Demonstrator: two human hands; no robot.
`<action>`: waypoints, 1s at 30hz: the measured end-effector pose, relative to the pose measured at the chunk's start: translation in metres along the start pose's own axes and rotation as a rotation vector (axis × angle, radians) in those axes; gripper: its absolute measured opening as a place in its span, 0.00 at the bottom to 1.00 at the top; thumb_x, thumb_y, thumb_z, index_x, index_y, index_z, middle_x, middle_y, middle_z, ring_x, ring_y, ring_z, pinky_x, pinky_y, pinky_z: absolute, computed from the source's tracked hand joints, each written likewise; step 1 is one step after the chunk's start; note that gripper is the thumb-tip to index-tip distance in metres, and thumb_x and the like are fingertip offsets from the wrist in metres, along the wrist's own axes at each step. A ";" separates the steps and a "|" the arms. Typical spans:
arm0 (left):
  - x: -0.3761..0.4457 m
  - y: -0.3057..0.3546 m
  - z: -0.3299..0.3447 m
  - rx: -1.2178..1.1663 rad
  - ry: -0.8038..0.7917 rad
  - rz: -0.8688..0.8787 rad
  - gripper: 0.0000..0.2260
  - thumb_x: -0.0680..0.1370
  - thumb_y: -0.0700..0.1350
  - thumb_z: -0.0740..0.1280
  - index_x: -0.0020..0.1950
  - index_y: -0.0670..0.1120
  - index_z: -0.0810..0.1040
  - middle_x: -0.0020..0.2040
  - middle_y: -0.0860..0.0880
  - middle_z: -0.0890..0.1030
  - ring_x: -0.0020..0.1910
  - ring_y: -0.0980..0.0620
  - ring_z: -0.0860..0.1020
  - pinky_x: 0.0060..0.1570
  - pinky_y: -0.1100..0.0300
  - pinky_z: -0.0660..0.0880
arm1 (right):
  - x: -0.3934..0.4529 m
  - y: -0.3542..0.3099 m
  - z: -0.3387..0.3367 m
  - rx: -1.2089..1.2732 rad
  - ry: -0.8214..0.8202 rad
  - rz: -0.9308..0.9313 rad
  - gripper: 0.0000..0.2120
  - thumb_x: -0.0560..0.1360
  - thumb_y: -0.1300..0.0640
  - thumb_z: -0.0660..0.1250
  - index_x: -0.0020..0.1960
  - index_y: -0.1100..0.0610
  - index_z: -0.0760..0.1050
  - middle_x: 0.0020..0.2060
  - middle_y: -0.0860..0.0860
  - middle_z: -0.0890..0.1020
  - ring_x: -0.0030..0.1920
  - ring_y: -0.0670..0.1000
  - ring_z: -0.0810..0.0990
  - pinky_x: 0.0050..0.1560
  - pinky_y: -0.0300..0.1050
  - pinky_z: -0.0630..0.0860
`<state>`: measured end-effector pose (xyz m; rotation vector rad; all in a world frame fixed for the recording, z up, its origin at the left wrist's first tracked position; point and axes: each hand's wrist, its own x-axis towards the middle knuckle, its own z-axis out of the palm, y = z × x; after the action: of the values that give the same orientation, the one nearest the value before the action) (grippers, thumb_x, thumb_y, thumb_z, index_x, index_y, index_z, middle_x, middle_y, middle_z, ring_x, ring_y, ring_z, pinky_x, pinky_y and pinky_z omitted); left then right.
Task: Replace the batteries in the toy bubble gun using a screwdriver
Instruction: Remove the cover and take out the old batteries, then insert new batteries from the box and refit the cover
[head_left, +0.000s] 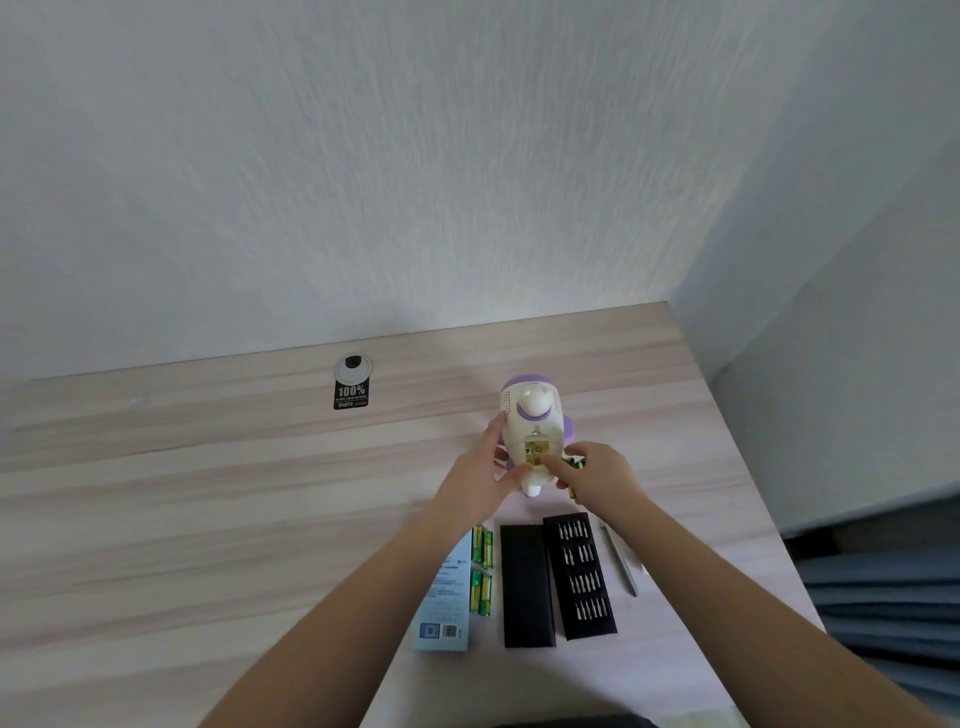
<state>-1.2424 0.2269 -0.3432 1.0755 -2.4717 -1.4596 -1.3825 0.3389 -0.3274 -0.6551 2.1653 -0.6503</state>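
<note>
The white and purple bubble gun (532, 415) lies on the wooden table (208, 467) with its battery bay open toward me. My left hand (488, 467) grips the toy's left side. My right hand (592, 475) holds green batteries (575, 463) in its curled fingers while its index finger presses into the open bay (537, 451). Two pairs of green batteries (481, 569) lie on the table near a light blue package (445, 608). A slim grey screwdriver (621, 561) lies to the right of the black bit tray (579, 574).
A black case lid (525, 584) lies between the batteries and the bit tray. A cable grommet (353, 366) with a black sticker (350, 396) sits at the table's back. White walls close the back and right; the table's right edge runs diagonally, with dark fabric (883, 582) beyond.
</note>
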 end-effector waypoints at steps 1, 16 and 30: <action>0.000 0.001 -0.001 -0.002 0.002 0.004 0.32 0.77 0.52 0.69 0.77 0.54 0.56 0.54 0.55 0.78 0.47 0.57 0.79 0.49 0.64 0.74 | -0.001 0.000 -0.001 0.010 0.006 0.005 0.28 0.75 0.41 0.66 0.68 0.57 0.70 0.36 0.46 0.83 0.33 0.47 0.80 0.32 0.39 0.72; -0.058 -0.052 -0.017 0.098 0.207 -0.100 0.18 0.80 0.49 0.64 0.70 0.51 0.69 0.55 0.53 0.75 0.53 0.58 0.74 0.53 0.64 0.69 | -0.045 0.017 -0.003 0.256 0.066 0.070 0.15 0.75 0.45 0.67 0.45 0.58 0.78 0.35 0.47 0.85 0.27 0.46 0.74 0.29 0.41 0.72; -0.122 -0.108 0.019 0.427 -0.083 -0.416 0.48 0.72 0.68 0.64 0.78 0.43 0.46 0.79 0.41 0.44 0.78 0.41 0.42 0.74 0.46 0.47 | -0.073 0.003 0.067 0.332 0.076 0.103 0.11 0.76 0.43 0.66 0.51 0.49 0.80 0.30 0.48 0.77 0.29 0.46 0.73 0.31 0.38 0.71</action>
<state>-1.1011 0.2818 -0.4063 1.7237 -2.8204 -1.0845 -1.2889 0.3714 -0.3296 -0.3446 2.0777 -0.9640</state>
